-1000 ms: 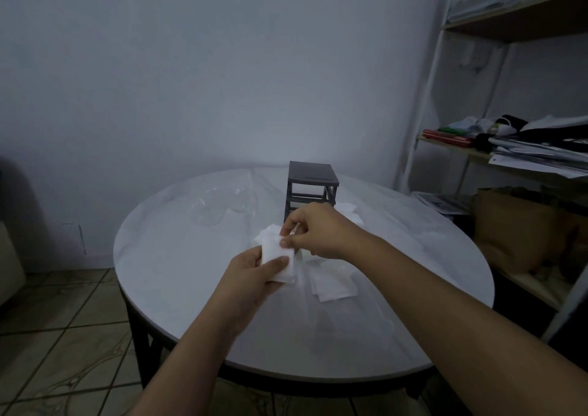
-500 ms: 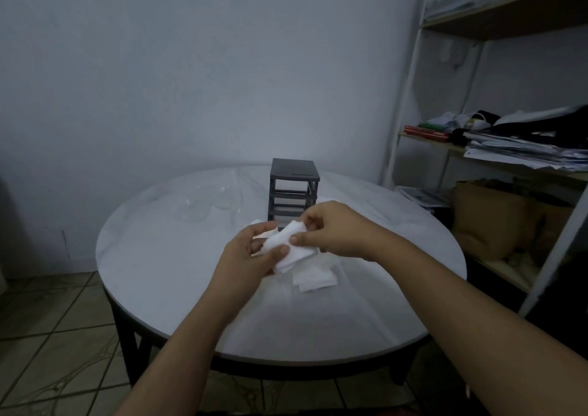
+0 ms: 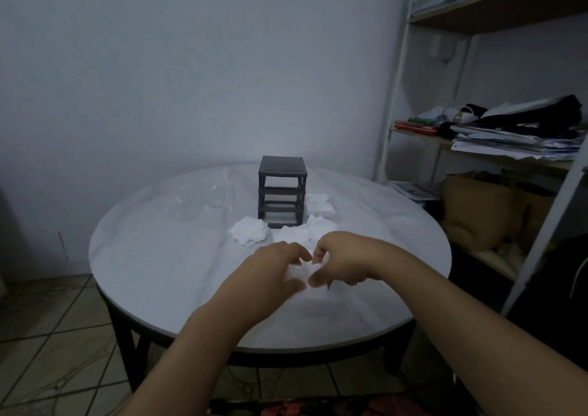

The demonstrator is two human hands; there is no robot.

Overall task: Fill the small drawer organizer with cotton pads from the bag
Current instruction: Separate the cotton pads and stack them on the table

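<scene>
Worktop (image 3: 159, 272) is a round white slab on dark legs, sitting on a tiled floor (image 3: 47, 336) against a plain pale wall (image 3: 191, 65); lighting's pretty dim. Shelf unit (image 3: 496, 11) on the right is stuffed with papers and clothes. Small dark drawer organizer (image 3: 282, 189) stands upright at the far middle, with a crumpled clear bag (image 3: 197, 199) to its left. Loose heaps of cotton pads (image 3: 248, 233) lie right around the organizer's base. Near the middle, left hand (image 3: 273, 269) and right hand (image 3: 343, 264) meet, fingers of both curled and pinching one white pad (image 3: 300, 270) between them, just above the surface.
</scene>
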